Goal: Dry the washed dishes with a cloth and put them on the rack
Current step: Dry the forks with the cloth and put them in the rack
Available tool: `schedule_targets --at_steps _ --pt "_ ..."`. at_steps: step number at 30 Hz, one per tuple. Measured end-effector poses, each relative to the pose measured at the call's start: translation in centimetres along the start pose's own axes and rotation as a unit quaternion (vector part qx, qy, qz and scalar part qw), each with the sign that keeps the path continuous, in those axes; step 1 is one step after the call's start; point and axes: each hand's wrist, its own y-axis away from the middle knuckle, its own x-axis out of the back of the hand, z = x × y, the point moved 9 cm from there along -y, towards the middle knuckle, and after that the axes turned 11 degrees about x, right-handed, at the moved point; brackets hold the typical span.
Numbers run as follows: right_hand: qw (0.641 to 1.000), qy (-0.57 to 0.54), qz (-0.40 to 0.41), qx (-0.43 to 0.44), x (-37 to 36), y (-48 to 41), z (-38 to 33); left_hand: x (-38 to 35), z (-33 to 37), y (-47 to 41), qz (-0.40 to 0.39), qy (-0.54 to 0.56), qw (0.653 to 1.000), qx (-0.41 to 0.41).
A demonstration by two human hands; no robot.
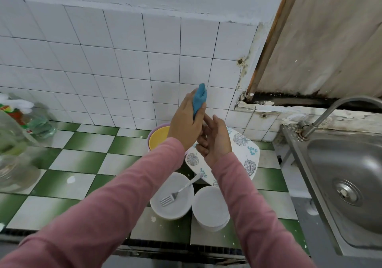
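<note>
Our pink sleeves cross the white plates; our left grip clutches the blue cloth, while the right grip is curled, on what we cannot tell.

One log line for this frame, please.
left hand grips blue cloth | right hand against it, hold unclear | fork lies on white plate

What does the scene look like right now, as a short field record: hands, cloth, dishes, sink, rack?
left hand: grips blue cloth, raised above the dishes
right hand: fingers curled against the left hand; whether it holds anything is hidden
fork: lies on left white plate
other dishes: white plate stack, leaf-patterned plate, yellow bowl
sink: far right
rack: not in view
</note>
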Motion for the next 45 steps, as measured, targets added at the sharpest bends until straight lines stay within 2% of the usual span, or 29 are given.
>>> schedule_targets --at_steps 7,10,12,14,19,22,26,28,31,36,39,41,43,45 --pt "0.998 -0.06 0.015 -0.018 -0.6 -0.8 -0.5 -1.6 0.4 1.7 -0.079 -0.033 0.996 -0.035" --pt "0.996 -0.089 0.018 -0.017 -0.4 -0.9 -1.1 -1.3 0.5 1.9 -0.089 0.001 0.996 -0.026" --pt "0.995 -0.098 0.016 -0.017 -0.3 -0.9 -1.3 -0.1 0.2 1.7 -0.066 0.059 0.996 0.018" --pt "0.998 -0.057 0.009 -0.011 -0.1 -1.1 -1.4 1.2 -0.6 1.4 -0.018 0.117 0.99 0.08" --pt "0.999 0.034 0.018 0.016 1.0 -1.1 -2.2 2.4 -3.9 0.7 0.041 0.256 0.935 0.241" --pt "0.997 0.054 0.032 0.04 1.9 -1.0 -2.9 3.4 -4.9 0.7 0.069 0.272 0.922 0.267" --pt "0.993 0.104 0.024 0.04 2.0 -0.6 -3.4 3.0 -4.9 0.7 0.051 0.275 0.921 0.273" --pt "0.988 0.146 0.027 0.047 2.1 -0.7 -3.7 2.6 -4.5 0.7 0.038 0.269 0.924 0.268" --pt "0.96 0.269 0.014 0.076 1.9 -0.9 -4.2 1.8 -3.6 0.8 0.014 0.257 0.931 0.258" --pt "0.947 0.309 0.009 0.087 1.2 -1.1 -4.8 0.8 -2.3 1.0 -0.027 0.244 0.94 0.236" --pt "0.95 0.304 0.007 0.065 0.3 -1.2 -5.0 0.3 -1.4 1.2 -0.048 0.185 0.968 0.165" --pt "0.947 0.315 0.015 0.065 -0.1 -1.6 -5.3 -0.9 -0.5 1.7 -0.094 0.124 0.983 0.096" --pt "0.934 0.349 0.031 0.066 0.1 -2.3 -5.7 -2.4 -0.2 2.1 -0.14 0.044 0.989 0.026" --pt "0.926 0.37 0.039 0.072 0.4 -2.5 -6.0 -3.1 -0.5 2.1 -0.165 -0.014 0.986 -0.003"
